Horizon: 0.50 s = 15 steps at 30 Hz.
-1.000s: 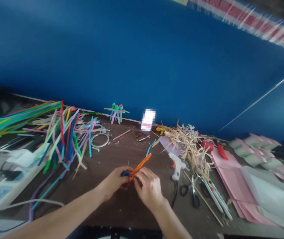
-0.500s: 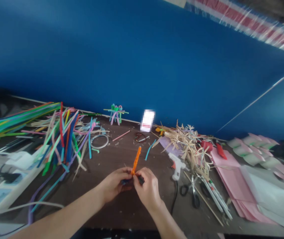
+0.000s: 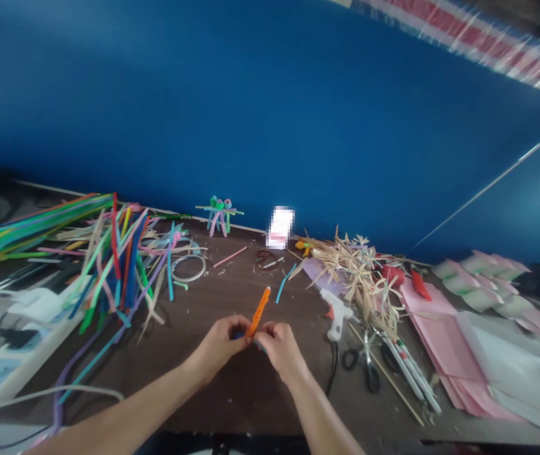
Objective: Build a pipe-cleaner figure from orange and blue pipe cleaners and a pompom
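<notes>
Both hands meet over the front middle of the dark table. Between them an orange pipe cleaner piece (image 3: 259,309), bumpy as if twisted, leans up and to the right. My left hand (image 3: 222,341) is closed around its lower end, where a bit of blue shows between the fingers. My right hand (image 3: 280,347) pinches at the same lower end, with a little blue at its fingertips. How the blue and orange parts join is hidden by the fingers. Beyond the hands lies a short blue pipe cleaner (image 3: 285,283).
At left are many coloured pipe cleaners (image 3: 125,253) and a power strip (image 3: 28,354). A silver ring (image 3: 189,268) and small pipe cleaner figures (image 3: 220,215) stand farther back. To the right lie a glue gun (image 3: 336,313), scissors (image 3: 368,360), dried strips (image 3: 355,272) and pink paper (image 3: 433,322).
The orange piece swung from leaning far right to nearly upright, then tipped slightly right and lower. My right hand's fingers have shifted their pinch at its base.
</notes>
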Each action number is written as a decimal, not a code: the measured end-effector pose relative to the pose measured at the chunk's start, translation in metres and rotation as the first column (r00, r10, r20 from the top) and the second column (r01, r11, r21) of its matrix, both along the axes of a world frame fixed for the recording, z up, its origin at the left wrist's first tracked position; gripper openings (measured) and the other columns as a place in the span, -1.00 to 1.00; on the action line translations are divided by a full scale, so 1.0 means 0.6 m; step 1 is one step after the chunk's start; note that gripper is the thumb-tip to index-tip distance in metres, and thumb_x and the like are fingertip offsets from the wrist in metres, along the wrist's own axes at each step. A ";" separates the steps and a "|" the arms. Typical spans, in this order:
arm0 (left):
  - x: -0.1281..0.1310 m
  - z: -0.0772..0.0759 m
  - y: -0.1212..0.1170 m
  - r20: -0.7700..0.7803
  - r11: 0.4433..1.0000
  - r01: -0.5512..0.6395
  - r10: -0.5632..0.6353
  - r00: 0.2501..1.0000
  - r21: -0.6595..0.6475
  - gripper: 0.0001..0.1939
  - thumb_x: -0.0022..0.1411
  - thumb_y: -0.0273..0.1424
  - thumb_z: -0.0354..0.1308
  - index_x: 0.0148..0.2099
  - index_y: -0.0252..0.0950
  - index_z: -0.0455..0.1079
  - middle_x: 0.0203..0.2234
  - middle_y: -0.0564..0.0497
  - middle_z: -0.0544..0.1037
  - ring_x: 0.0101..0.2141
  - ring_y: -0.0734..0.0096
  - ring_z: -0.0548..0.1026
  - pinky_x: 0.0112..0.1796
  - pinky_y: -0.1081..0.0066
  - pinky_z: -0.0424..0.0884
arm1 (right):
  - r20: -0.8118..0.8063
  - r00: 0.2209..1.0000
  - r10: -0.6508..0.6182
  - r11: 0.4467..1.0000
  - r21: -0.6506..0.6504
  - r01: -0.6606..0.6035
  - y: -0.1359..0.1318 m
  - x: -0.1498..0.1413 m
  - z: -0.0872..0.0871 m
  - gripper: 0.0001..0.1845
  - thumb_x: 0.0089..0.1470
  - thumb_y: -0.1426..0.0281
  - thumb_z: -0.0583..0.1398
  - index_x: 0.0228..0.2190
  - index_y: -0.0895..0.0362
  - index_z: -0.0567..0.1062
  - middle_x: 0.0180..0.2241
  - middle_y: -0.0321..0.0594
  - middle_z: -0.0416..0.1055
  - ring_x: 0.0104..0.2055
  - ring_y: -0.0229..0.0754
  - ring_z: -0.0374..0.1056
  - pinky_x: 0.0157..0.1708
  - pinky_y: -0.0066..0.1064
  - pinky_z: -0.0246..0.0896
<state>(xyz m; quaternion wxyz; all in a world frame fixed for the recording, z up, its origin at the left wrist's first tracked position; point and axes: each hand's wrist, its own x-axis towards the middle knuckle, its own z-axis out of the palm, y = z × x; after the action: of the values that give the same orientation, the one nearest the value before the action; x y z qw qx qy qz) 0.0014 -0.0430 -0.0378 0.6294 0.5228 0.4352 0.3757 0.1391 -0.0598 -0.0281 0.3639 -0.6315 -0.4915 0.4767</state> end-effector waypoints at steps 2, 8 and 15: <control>-0.002 0.002 0.000 -0.054 0.997 -0.012 0.016 0.998 0.078 -0.90 -0.14 -0.49 0.16 -0.45 -0.34 0.39 -0.55 0.06 0.44 -0.44 0.40 0.35 -0.37 0.50 0.21 | -0.088 0.996 -0.007 0.997 -0.082 0.000 0.005 -0.003 0.006 -0.80 -0.25 0.49 0.07 -0.80 0.17 0.26 -0.82 -0.46 0.06 -0.72 -0.42 -0.07 -0.70 -0.55 -0.22; -0.002 0.016 0.003 -0.094 0.996 -0.010 0.018 0.995 0.085 -0.93 -0.18 -0.52 0.15 -0.51 -0.34 0.34 -0.61 0.09 0.39 -0.50 0.45 0.32 -0.42 0.51 0.21 | -0.149 0.986 0.067 0.993 -0.088 -0.081 0.012 0.001 0.016 -0.89 -0.23 0.48 0.09 -0.70 0.20 0.34 -0.78 -0.43 0.17 -0.72 -0.43 0.01 -0.69 -0.57 -0.11; -0.004 0.020 0.005 0.186 0.935 0.002 0.069 0.980 -0.356 -0.81 -0.19 -0.44 0.21 -0.45 -0.33 0.29 -0.61 0.14 0.33 -0.57 0.56 0.28 -0.50 0.51 0.26 | 0.290 0.946 0.145 0.887 0.385 -0.254 -0.010 0.019 0.028 -0.72 -0.18 0.55 0.13 -0.33 0.10 0.40 -0.43 -0.30 0.42 -0.37 -0.24 0.32 -0.33 -0.43 0.18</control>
<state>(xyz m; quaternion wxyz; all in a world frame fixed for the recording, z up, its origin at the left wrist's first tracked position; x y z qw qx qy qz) -0.0010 -0.0400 -0.0260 0.7463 0.3540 0.4406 0.3514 0.1505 -0.0658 -0.0114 0.3735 -0.5403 -0.6869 0.3111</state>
